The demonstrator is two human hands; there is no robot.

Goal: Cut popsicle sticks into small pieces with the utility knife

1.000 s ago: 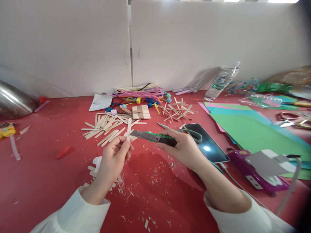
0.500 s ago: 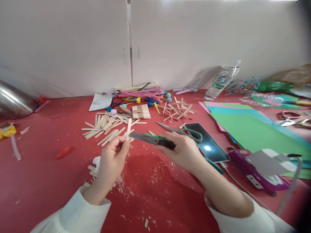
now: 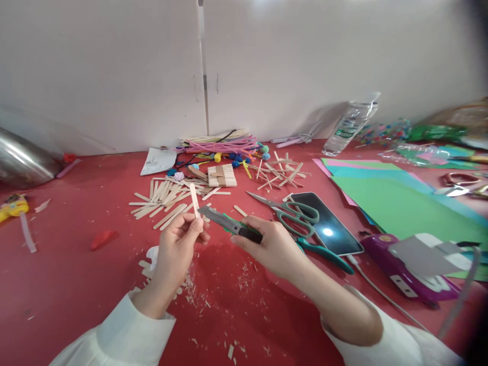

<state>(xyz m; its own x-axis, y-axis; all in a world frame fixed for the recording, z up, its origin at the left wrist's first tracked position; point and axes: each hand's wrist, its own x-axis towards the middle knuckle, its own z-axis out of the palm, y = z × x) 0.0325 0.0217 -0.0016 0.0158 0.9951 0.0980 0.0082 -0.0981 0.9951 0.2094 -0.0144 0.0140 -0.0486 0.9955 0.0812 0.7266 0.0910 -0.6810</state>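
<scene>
My left hand (image 3: 176,249) is closed around the lower end of a pale wooden craft stick (image 3: 194,200), which stands nearly upright above the red table (image 3: 68,284). My right hand (image 3: 272,246) grips a green and black utility knife (image 3: 232,225). Its grey blade points left and meets the stick just above my left fingers. Fine wood shavings (image 3: 244,277) lie scattered on the table under both hands.
A heap of craft sticks (image 3: 163,198) lies behind my hands, with a small glued stick panel (image 3: 221,176) and pink pipe cleaners (image 3: 223,146) further back. Green-handled scissors (image 3: 293,211), a phone (image 3: 328,229), coloured paper sheets (image 3: 385,195), a purple glue gun (image 3: 412,269) and a plastic bottle (image 3: 348,127) are to the right.
Both hands have shifted slightly left. The stick has tilted a little to the left, and the knife blade has come down against it, closer to my left fingers.
</scene>
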